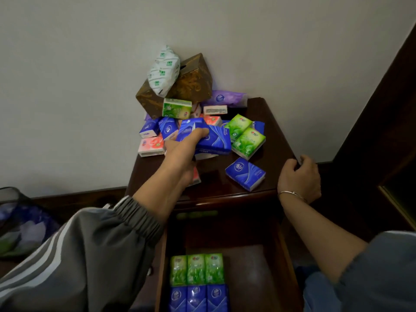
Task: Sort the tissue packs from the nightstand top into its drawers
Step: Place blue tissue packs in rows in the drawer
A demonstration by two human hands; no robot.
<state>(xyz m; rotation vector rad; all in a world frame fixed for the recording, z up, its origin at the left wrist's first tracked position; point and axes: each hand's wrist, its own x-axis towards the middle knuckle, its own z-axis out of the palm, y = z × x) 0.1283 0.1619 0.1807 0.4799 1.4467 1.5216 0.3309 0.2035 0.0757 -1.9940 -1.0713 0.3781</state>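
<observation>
From the head view, the job looks partly done, with more left than finished. The open drawer [284,255] pulled out below the nightstand [265,122] already holds a tidy row of three green packs [197,269], and a row of three blue packs [197,298] sits directly in front of it. Much of the drawer floor to their right is bare.

Up top, the heap is big. The left grip [181,144] reaches into the middle of it and grasps a blue pack [217,140]; I cannot tell whether a second one is caught up with it. The pack sits at the pile, not yet carried toward the drawer. The right grip [299,176] is curled over the right edge of the nightstand top, apparently steadying there, and carries no pack.

Waiting around the held pack:
- a lone blue pack [245,174] near the front edge
- a pair of green packs [246,137] just right of it
- a pink pack [150,147] at the left
- more blue ones [157,129] behind
- a purple pack [227,98]
- a white-and-green soft pack [164,70] leaning on a brown tissue box [193,84] at the wall

By my reckoning, the blue row gets fed next. The pinks, the purple and the big items have no place yet.
</observation>
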